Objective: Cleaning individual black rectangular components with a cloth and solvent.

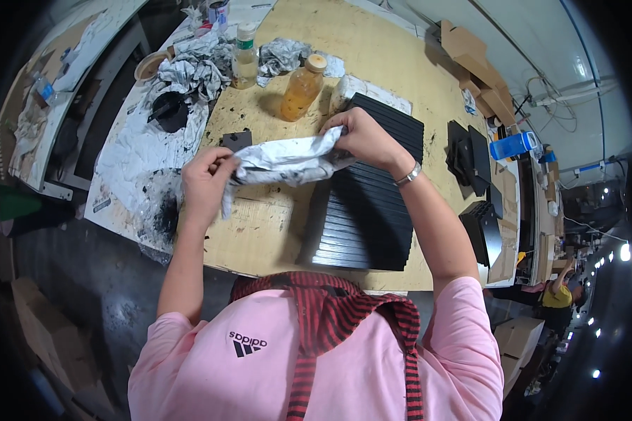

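Note:
A white rag [281, 158] with dark stains is stretched between my two hands above the table. My left hand [205, 181] pinches its left end, and my right hand [361, 139] grips the right end. Beneath my right forearm lies a long stack of black flat panels [365, 210], lined up side by side. A small dark flat piece [237, 141] rests on the wood just beyond my left hand. Past the rag stands a clear bottle of orange liquid [303, 90] with a yellowish cap.
Another bottle [245, 59] with pale liquid stands farther back, near crumpled stained rags [196, 67]. A black cup-like container [169, 111] sits on ink-smeared white sheeting at left. At right are more black panels [469, 158], a blue bottle [512, 145] and cardboard boxes [474, 63].

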### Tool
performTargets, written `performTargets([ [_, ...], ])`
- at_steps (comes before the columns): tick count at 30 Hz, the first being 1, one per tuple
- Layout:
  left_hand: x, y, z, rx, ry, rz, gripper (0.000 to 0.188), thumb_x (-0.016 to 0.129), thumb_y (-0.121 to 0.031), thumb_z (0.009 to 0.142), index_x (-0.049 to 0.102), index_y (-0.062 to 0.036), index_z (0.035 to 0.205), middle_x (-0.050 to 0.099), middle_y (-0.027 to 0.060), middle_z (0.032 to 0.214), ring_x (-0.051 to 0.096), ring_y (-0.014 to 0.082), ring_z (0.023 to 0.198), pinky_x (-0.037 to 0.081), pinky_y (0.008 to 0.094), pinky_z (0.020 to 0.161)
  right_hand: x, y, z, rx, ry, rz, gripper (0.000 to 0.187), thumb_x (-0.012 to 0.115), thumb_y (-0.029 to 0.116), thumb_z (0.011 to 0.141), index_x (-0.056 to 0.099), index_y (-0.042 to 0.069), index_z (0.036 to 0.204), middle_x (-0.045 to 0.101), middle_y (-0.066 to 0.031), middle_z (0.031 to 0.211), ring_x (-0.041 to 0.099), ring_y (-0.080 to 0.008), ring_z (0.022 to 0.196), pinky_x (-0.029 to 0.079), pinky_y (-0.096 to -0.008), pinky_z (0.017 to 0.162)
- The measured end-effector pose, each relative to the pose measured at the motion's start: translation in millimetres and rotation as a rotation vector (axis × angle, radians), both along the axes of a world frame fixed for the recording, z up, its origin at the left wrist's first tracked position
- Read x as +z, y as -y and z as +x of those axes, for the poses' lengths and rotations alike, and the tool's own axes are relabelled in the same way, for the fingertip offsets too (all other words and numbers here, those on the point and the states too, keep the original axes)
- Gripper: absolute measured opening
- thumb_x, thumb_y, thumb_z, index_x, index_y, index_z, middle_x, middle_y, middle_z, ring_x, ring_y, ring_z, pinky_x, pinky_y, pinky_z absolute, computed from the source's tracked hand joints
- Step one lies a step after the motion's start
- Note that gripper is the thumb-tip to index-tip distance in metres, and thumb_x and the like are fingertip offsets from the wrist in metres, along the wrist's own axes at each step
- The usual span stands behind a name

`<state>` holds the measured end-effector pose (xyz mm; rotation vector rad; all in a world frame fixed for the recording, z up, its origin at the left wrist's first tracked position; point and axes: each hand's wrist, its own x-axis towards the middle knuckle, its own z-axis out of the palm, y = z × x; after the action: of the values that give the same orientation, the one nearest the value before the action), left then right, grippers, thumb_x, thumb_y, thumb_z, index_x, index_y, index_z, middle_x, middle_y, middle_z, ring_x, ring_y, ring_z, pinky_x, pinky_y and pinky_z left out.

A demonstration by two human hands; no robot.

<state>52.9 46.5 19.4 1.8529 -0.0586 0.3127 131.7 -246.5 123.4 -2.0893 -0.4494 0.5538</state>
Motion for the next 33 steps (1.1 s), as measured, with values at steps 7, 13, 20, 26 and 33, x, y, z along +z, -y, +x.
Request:
performTargets([
  [7,37.4,44.4,3.2,-0.100,0.226,0.281,0.058,0.087,-0.016,0.069,0.066,-0.0073,0.122,0.065,0.0140,0.119,0.060,0.0333,0.111,0.049,0.0420,0.094,-1.1,-23.3,9.4,-0.156,-0.297,0.311,0.021,0.055,0.001,0.090,0.071,-0.005,0.103,0.070,-0.0017,0.088,0.062,-0.0055,0.073,0.051,-0.0220,0.067],
  [13,20.0,17.5,37.1,-0.030,0.097,-0.055,0.017,0.060,0.004,0.085,0.073,0.0028,0.096,0.074,0.0093,0.082,0.065,0.0127,0.072,0.051,0.0271,0.067,7.9,-19.1,19.2,0.100,-0.217,0.264,0.026,0.062,-0.006,0.084,0.070,-0.003,0.109,0.072,-0.0034,0.096,0.065,-0.0087,0.085,0.053,-0.0222,0.079],
  [20,80.1,9.4,-13.6,-0.569,0.248,0.215,0.021,0.081,-0.001,0.071,0.074,-0.0010,0.091,0.071,0.0099,0.077,0.067,0.0200,0.068,0.052,0.0313,0.063,0.3,-20.1,26.5,-0.037,-0.005,-0.104,0.027,0.056,0.002,0.091,0.070,-0.003,0.114,0.070,-0.0027,0.089,0.063,-0.0072,0.076,0.052,-0.0230,0.070],
  [26,72.6,31.7,20.9,-0.055,0.399,0.226,0.049,0.079,0.000,0.070,0.067,0.0005,0.118,0.072,0.0114,0.101,0.068,0.0276,0.095,0.050,0.0329,0.093,-23.5,-31.3,37.0,-0.027,-0.350,0.497,0.030,0.050,-0.001,0.094,0.066,-0.005,0.119,0.072,-0.0098,0.107,0.069,-0.0134,0.091,0.057,-0.0261,0.082],
  [33,-13.4,47.8,26.6,-0.364,-0.254,-0.479,0.023,0.065,-0.003,0.088,0.067,0.0063,0.109,0.069,0.0027,0.097,0.060,0.0084,0.088,0.048,0.0260,0.080,-21.9,-24.0,45.9,-0.224,-0.506,0.657,0.035,0.047,-0.010,0.088,0.057,-0.005,0.121,0.066,-0.0125,0.108,0.067,-0.0192,0.094,0.057,-0.0307,0.083],
])
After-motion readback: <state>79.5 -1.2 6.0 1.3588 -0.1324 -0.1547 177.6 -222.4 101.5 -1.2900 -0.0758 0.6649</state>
